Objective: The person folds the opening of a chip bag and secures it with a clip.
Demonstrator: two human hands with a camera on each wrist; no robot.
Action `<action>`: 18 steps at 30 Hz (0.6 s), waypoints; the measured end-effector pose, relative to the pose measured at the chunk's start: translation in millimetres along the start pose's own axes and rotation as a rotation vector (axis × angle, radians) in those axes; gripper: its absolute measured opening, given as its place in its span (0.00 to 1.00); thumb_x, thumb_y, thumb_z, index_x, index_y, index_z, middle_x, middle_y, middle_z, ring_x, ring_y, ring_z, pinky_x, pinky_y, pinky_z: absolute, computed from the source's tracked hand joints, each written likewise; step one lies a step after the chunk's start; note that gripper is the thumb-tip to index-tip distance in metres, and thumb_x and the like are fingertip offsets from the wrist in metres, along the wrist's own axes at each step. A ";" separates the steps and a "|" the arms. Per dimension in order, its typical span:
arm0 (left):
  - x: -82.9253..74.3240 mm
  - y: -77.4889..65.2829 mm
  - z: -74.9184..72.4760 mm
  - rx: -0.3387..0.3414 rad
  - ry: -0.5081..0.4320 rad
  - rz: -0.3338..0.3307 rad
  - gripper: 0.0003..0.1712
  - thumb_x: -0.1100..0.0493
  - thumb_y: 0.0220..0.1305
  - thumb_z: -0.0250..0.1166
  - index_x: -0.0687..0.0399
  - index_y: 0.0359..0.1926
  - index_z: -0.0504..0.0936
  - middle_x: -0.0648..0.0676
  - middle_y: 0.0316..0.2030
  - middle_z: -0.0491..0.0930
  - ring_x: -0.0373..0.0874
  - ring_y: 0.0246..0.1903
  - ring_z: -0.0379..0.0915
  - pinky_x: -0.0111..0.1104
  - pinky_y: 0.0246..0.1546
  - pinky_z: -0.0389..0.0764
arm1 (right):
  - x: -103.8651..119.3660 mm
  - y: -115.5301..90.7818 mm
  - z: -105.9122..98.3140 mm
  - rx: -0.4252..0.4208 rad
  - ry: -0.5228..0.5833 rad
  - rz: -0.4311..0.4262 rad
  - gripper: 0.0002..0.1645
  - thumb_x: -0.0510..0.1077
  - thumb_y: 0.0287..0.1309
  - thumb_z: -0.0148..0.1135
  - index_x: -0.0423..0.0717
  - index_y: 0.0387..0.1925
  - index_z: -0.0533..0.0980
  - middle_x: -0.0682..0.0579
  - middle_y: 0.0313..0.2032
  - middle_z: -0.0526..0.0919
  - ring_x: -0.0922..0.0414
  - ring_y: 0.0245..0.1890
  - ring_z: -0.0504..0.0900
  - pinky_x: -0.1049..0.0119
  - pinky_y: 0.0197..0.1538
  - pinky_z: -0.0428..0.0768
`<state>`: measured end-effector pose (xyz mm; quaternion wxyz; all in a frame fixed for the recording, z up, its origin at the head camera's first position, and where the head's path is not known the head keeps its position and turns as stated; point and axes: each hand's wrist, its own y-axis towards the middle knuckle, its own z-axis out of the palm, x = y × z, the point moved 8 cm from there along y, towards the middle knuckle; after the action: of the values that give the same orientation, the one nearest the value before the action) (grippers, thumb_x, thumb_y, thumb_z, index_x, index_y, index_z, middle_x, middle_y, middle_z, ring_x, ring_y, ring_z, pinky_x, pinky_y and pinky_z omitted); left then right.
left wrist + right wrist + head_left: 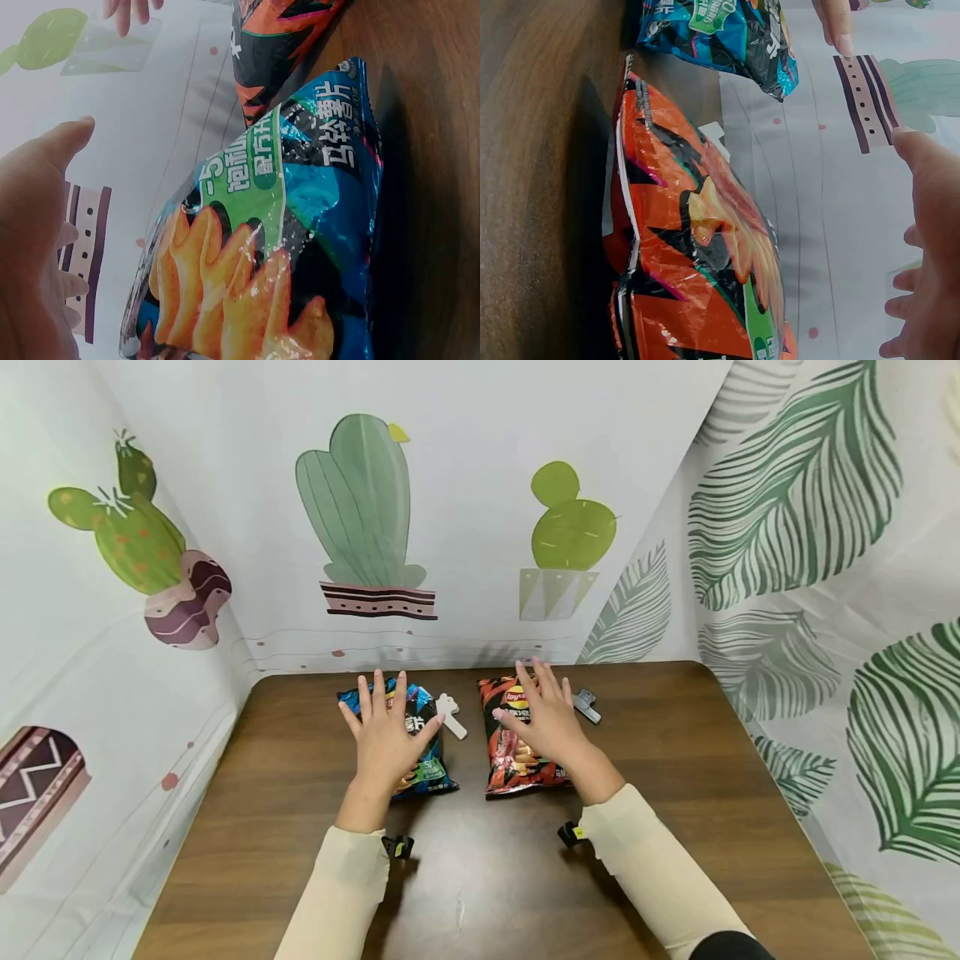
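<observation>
My left hand (pixel 384 739) hovers over a blue bag of potato chips (pixel 430 768), fingers spread and holding nothing. Over a red bag of potato chips (pixel 502 768) my right hand (pixel 551 718) is held the same way, thumb stretched toward the left. In the left wrist view the blue bag (pixel 300 195) lies below the hand, with a gap between them. The right wrist view has the red bag (pixel 697 247) apart from the hand (pixel 937 202). Both hands hide parts of the bag fronts in the head view.
A white clip (pixel 452 718) lies between the two bags. Right of the red bag is a grey clip (pixel 587 705). The brown wooden table (pixel 285 793) ends at a cloth backdrop (pixel 480 527) printed with cacti and leaves.
</observation>
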<state>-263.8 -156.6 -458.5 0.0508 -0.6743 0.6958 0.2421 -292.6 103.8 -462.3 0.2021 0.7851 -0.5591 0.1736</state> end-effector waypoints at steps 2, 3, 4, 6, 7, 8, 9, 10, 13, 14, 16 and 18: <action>3.7 -0.8 -0.8 0.002 0.001 -0.008 0.56 0.21 0.61 0.55 0.41 0.81 0.51 0.61 0.81 0.39 0.60 0.80 0.21 0.71 0.70 0.25 | 0.4 0.8 2.4 0.008 0.000 0.003 0.55 0.75 0.66 0.50 0.63 0.81 0.38 0.48 0.82 0.35 0.45 0.82 0.34 0.35 0.78 0.35; 5.3 -1.2 -1.0 0.005 -0.004 -0.012 0.56 0.21 0.61 0.55 0.42 0.81 0.51 0.61 0.81 0.39 0.60 0.80 0.21 0.71 0.70 0.24 | 0.3 1.2 3.3 0.009 -0.001 0.005 0.54 0.74 0.67 0.50 0.63 0.81 0.38 0.48 0.82 0.35 0.45 0.82 0.34 0.35 0.78 0.35; 5.9 -0.9 -0.5 0.005 -0.008 -0.013 0.56 0.21 0.61 0.55 0.42 0.81 0.52 0.60 0.81 0.39 0.60 0.80 0.21 0.71 0.70 0.25 | -0.8 1.6 3.6 0.010 -0.004 0.009 0.54 0.74 0.67 0.50 0.63 0.81 0.37 0.48 0.82 0.35 0.45 0.82 0.34 0.35 0.78 0.35; 7.2 -0.4 0.4 0.008 -0.017 -0.018 0.56 0.21 0.61 0.56 0.42 0.81 0.52 0.60 0.81 0.39 0.60 0.80 0.21 0.71 0.70 0.26 | -2.6 2.7 3.9 0.009 -0.011 0.011 0.54 0.74 0.67 0.50 0.63 0.81 0.37 0.48 0.82 0.35 0.45 0.82 0.34 0.35 0.78 0.35; 7.8 -0.1 0.6 0.008 -0.021 -0.021 0.56 0.21 0.61 0.55 0.42 0.81 0.52 0.60 0.81 0.39 0.60 0.80 0.21 0.71 0.70 0.27 | -2.9 3.5 4.1 0.009 -0.015 0.010 0.54 0.74 0.67 0.50 0.63 0.81 0.37 0.48 0.82 0.35 0.44 0.82 0.34 0.35 0.78 0.35; 8.2 0.3 0.7 0.009 -0.025 -0.022 0.56 0.21 0.61 0.56 0.43 0.81 0.52 0.60 0.81 0.39 0.60 0.80 0.21 0.72 0.70 0.27 | -2.9 4.6 4.4 0.007 -0.017 0.005 0.54 0.75 0.67 0.49 0.63 0.81 0.37 0.48 0.82 0.35 0.44 0.82 0.35 0.35 0.78 0.36; 8.6 0.8 0.7 0.010 -0.025 -0.024 0.56 0.21 0.61 0.56 0.43 0.81 0.52 0.60 0.81 0.38 0.60 0.80 0.21 0.72 0.70 0.27 | -2.5 5.4 4.7 0.007 -0.017 0.000 0.54 0.75 0.67 0.49 0.63 0.81 0.37 0.48 0.82 0.35 0.44 0.82 0.35 0.35 0.78 0.36; 9.3 1.3 0.8 0.011 -0.023 -0.026 0.56 0.21 0.61 0.55 0.43 0.81 0.51 0.60 0.81 0.38 0.60 0.80 0.21 0.72 0.70 0.27 | -1.8 6.1 4.7 0.006 -0.012 -0.006 0.54 0.75 0.66 0.49 0.62 0.81 0.38 0.47 0.82 0.35 0.43 0.82 0.36 0.34 0.77 0.36; 11.2 2.2 2.1 0.024 -0.024 -0.031 0.56 0.21 0.62 0.55 0.43 0.81 0.50 0.60 0.81 0.38 0.60 0.80 0.20 0.71 0.70 0.25 | 0.1 7.0 5.1 0.007 -0.006 -0.008 0.54 0.75 0.66 0.50 0.62 0.81 0.39 0.47 0.82 0.35 0.42 0.82 0.37 0.35 0.78 0.36; 12.2 2.4 2.8 0.027 -0.025 -0.034 0.56 0.21 0.62 0.55 0.43 0.81 0.50 0.60 0.81 0.37 0.60 0.80 0.20 0.71 0.70 0.25 | 0.7 7.2 5.6 0.010 -0.003 -0.006 0.54 0.75 0.66 0.50 0.62 0.82 0.39 0.48 0.82 0.35 0.43 0.82 0.37 0.35 0.78 0.36; 13.9 2.4 3.3 0.030 -0.023 -0.040 0.56 0.21 0.62 0.54 0.42 0.81 0.49 0.60 0.81 0.37 0.60 0.80 0.20 0.71 0.70 0.25 | 1.7 7.5 6.3 0.016 0.002 -0.002 0.54 0.74 0.66 0.51 0.61 0.82 0.40 0.48 0.82 0.35 0.43 0.82 0.36 0.36 0.78 0.35; 15.3 2.7 2.8 0.023 -0.031 -0.045 0.56 0.21 0.62 0.54 0.41 0.81 0.49 0.59 0.82 0.37 0.60 0.80 0.20 0.71 0.70 0.25 | 2.4 8.6 7.1 0.020 0.006 -0.001 0.54 0.73 0.67 0.52 0.60 0.82 0.40 0.47 0.82 0.35 0.44 0.82 0.35 0.37 0.78 0.35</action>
<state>-268.5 -169.5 -466.3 0.0744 -0.6853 0.6823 0.2433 -299.6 95.8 -466.1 0.1959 0.7869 -0.5563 0.1814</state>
